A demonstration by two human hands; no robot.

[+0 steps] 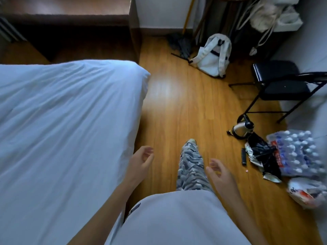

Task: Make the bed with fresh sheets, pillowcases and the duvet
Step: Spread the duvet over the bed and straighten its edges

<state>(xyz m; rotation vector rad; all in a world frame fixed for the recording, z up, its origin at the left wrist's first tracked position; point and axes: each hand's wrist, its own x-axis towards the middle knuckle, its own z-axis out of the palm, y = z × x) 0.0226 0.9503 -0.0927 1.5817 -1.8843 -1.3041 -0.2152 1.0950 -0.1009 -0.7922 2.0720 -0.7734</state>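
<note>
Hands [141, 160] empty beside bed [62, 121] edge.

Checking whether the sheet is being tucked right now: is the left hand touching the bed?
Apart. In the head view the left hand hangs loosely curled beside the bed, floor visible around its fingers.

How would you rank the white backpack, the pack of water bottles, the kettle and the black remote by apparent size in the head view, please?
1. Pack of water bottles and white backpack: they look alike, and the pack lies nearer the camera, so unranked.
2. Kettle.
3. Black remote, smallest.
</note>
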